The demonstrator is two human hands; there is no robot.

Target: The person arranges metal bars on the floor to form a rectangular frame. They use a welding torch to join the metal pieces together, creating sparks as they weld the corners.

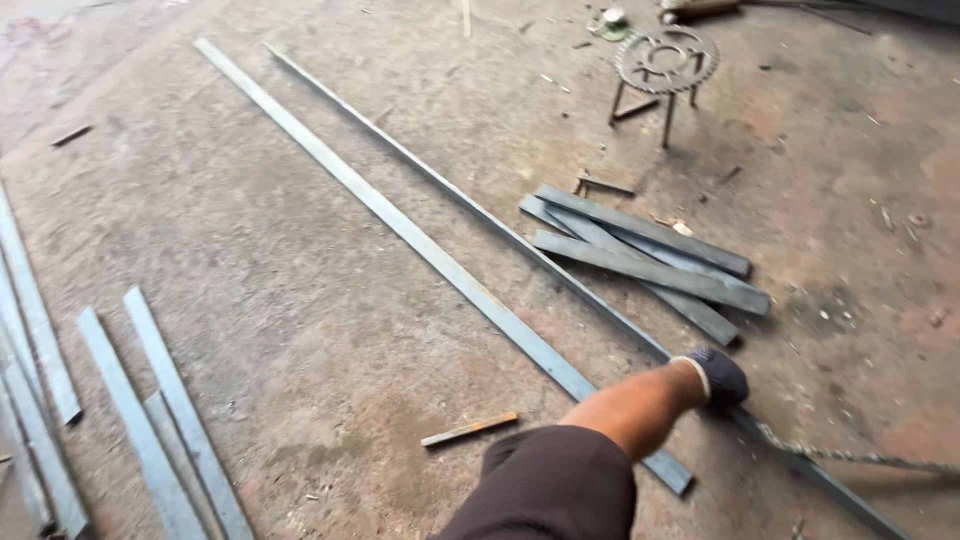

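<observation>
A stained, gritty concrete floor (300,300) fills the head view. Two long flat steel strips run across it: a wide strip (420,240) and a thin bar (480,215) beside it. The right hand (715,377), in a dark glove, presses down on the thin bar near its lower end; its grip cannot be made out. A stack of short flat bars (645,260) lies just beyond. A sprocket stand (663,68) sits toward the far edge. More strips (150,420) are cut off at the near left corner. The left hand is unseen.

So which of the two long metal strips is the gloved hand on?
The thin far strip; the right hand rests on it, while the wider flat strip lies beside.
</observation>
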